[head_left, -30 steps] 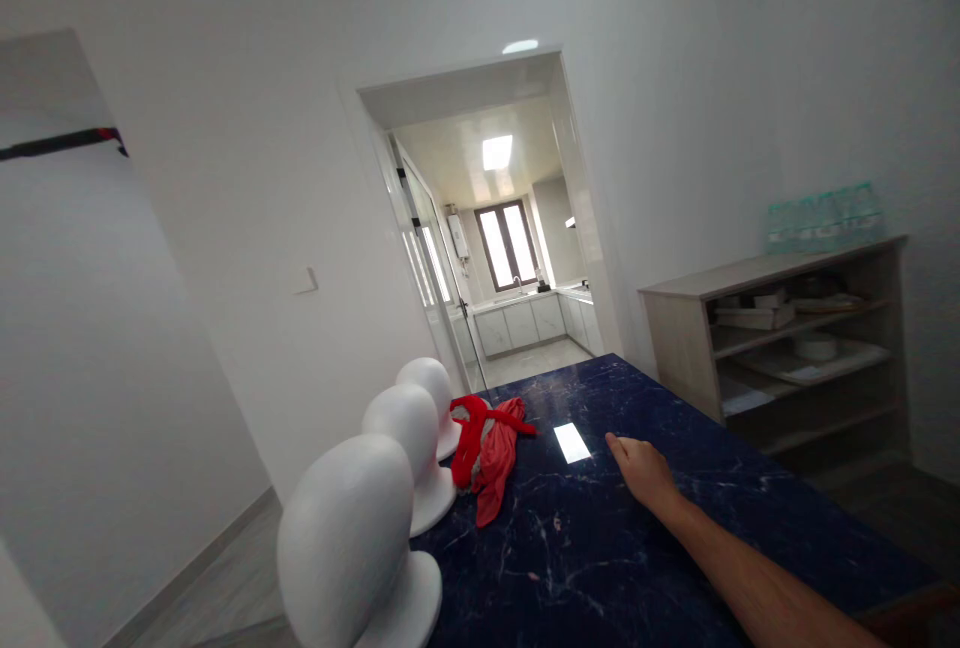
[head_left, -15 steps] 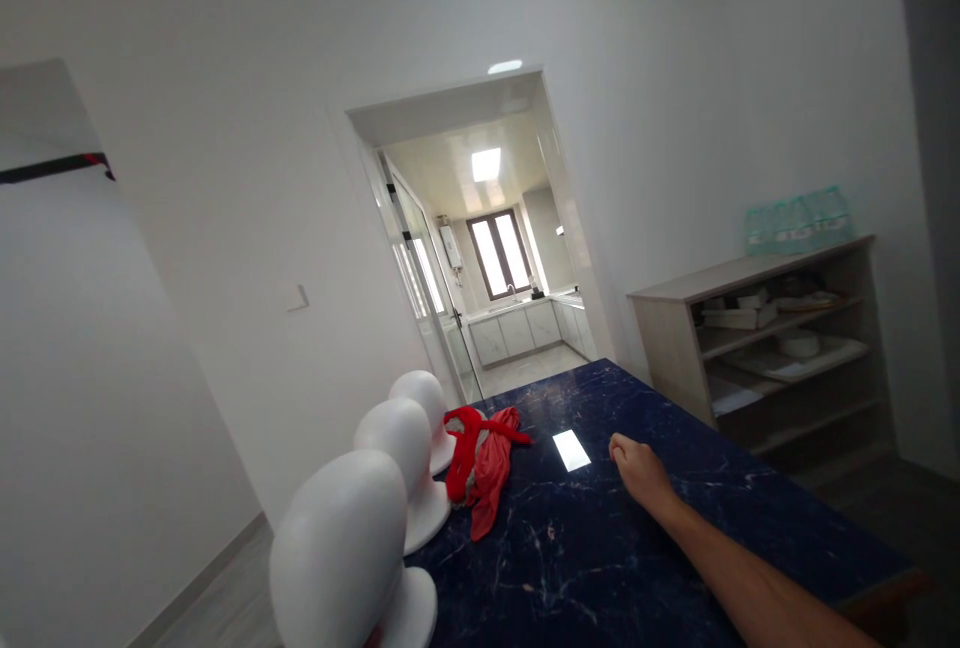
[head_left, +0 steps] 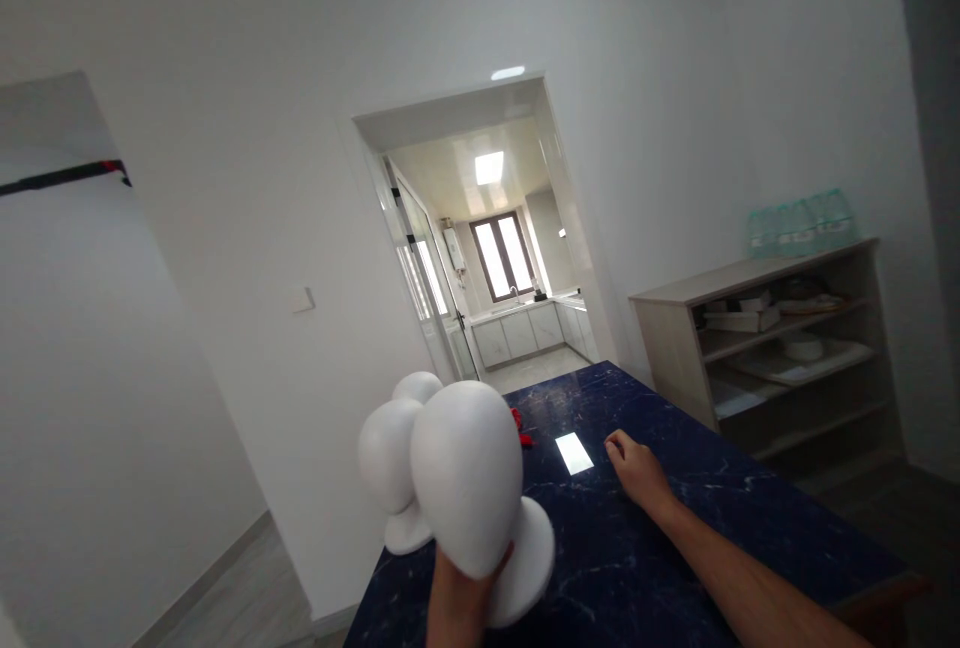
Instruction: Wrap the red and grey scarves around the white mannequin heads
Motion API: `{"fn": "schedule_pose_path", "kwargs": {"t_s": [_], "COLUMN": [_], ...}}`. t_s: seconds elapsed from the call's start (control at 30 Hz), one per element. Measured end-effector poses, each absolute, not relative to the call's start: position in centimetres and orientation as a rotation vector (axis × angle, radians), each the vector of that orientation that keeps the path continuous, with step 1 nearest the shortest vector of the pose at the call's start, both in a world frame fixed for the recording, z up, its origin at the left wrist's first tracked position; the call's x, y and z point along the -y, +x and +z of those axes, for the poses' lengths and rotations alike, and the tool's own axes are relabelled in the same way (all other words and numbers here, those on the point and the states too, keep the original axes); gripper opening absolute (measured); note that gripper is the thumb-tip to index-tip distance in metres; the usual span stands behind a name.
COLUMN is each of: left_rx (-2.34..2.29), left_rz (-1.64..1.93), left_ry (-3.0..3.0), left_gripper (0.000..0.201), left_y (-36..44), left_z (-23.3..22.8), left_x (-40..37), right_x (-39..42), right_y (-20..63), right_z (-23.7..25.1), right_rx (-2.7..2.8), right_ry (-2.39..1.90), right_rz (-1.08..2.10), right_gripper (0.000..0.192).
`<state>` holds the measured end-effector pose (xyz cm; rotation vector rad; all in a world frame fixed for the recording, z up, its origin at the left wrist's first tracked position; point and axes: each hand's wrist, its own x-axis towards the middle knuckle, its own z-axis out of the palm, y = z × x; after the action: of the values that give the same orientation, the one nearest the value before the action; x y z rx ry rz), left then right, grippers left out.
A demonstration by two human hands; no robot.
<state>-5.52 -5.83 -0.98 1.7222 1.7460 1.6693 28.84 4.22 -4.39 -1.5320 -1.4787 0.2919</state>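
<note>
A white foam mannequin head (head_left: pixel 466 473) is tilted over the near left part of the dark blue marbled table (head_left: pixel 600 558). My left hand (head_left: pixel 465 596) grips it around the neck, and the head hides part of the fingers. Two more white mannequin heads, a middle one (head_left: pixel 390 453) and a far one (head_left: pixel 417 386), stand behind it to the left. Red cloth (head_left: pixel 526 440) shows only as a sliver past the gripped head. My right hand (head_left: pixel 636 468) rests on the table as a loose fist, beside a bright white rectangle (head_left: pixel 574 453).
A wooden shelf unit (head_left: pixel 667 328) stands to the right of the table, with packed bottles (head_left: pixel 801 223) on top and boxes inside. Beyond the table's far end, a doorway opens onto a kitchen with white cabinets (head_left: pixel 517 333). A white wall (head_left: pixel 247 258) runs along the left.
My left hand has come into view with the nearest mannequin head, which has moved right and now covers most of the red cloth. My right hand stays about where it was.
</note>
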Motion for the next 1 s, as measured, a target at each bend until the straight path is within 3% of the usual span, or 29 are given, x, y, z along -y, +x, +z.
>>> {"fn": "schedule_pose_path", "kwargs": {"t_s": [0.1,0.3,0.57,1.0], "left_rx": [-1.473,-1.178,-1.189,-1.325], "left_rz": [1.739,1.781,1.722,1.587], "left_ry": [1.691,1.757,1.749,1.779], "left_gripper": [0.107,0.097,0.088,0.086], "left_y": [0.9,7.4,8.1,8.0], "left_z": [0.9,1.0,-2.2,-3.3], "left_x": [3.8,0.9,-2.1,-1.7], "right_x": [-4.1,-4.5,-5.0,-4.9], "right_y": [29.1,29.4,29.5,29.5], "right_z": [-4.4,-4.9,-5.2,-5.0], "right_rx": [1.449,1.406,1.444,1.465], "right_ry": [-1.516,-1.506,-1.523,-1.522], "right_rz": [0.282,0.280,0.279,0.305], "right_gripper": [0.033,0.030,0.029,0.029]}}
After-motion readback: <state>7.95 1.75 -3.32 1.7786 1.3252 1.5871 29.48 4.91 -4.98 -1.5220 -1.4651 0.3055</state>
